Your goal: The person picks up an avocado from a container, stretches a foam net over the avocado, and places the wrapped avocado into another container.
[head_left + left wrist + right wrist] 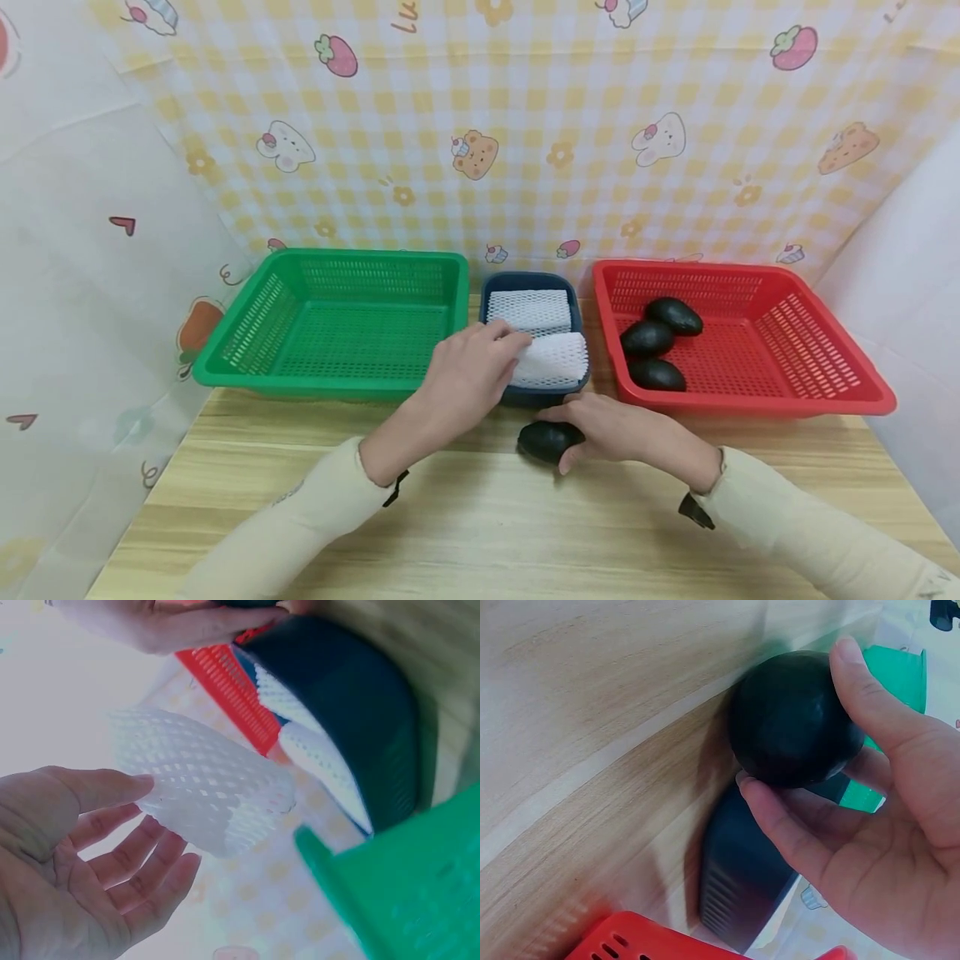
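My left hand (472, 367) pinches a white foam net sleeve (202, 780) between thumb and fingers, over the small dark blue basket (530, 280). More white foam net sleeves (528, 308) lie inside that basket. My right hand (611, 427) grips a black avocado (550, 442) over the wooden table, just in front of the blue basket. In the right wrist view the thumb and fingers curl round the avocado (791, 720), its rounded end facing the camera.
To the left stands a green basket (330, 383) with nothing in it. A red basket (750, 403) on the right holds several black avocados (648, 339) at its left side. Behind the baskets hangs a yellow checked cloth (525, 183).
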Demonstrator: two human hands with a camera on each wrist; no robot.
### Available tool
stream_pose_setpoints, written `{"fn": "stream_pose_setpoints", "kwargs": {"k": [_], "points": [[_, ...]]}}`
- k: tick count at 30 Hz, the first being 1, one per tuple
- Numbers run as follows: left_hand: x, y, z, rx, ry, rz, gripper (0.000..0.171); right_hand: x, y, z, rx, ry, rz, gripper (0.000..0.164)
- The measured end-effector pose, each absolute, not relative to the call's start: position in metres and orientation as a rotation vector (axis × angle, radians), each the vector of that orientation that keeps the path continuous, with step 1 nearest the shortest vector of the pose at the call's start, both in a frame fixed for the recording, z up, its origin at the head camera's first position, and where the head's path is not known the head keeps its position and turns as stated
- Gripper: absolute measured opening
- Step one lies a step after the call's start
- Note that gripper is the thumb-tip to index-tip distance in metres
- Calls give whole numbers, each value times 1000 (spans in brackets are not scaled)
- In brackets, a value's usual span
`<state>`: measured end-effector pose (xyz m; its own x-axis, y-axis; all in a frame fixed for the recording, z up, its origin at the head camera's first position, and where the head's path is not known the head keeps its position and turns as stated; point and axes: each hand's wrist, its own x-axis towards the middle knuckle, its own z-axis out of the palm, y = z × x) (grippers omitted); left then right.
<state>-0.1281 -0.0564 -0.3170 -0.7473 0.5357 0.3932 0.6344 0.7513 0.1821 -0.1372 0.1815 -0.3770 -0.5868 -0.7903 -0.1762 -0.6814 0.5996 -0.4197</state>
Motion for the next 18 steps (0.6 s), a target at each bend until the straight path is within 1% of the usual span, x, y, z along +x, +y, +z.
{"fn": "stream_pose_setpoints", "kwargs": {"k": [6,12,18], "points": [[-125,-67,-307,-905,-2616,-395,26,-137,181,-375,-1180,2488,-415,67],[-126,-78,-307,-882,-2603,-369,27,-137,179,-373,-1169,2495,-375,71],[-127,-84,-306,-846,-2603,-353,28,-135,181,-367,-1173,2522,-397,70]]}}
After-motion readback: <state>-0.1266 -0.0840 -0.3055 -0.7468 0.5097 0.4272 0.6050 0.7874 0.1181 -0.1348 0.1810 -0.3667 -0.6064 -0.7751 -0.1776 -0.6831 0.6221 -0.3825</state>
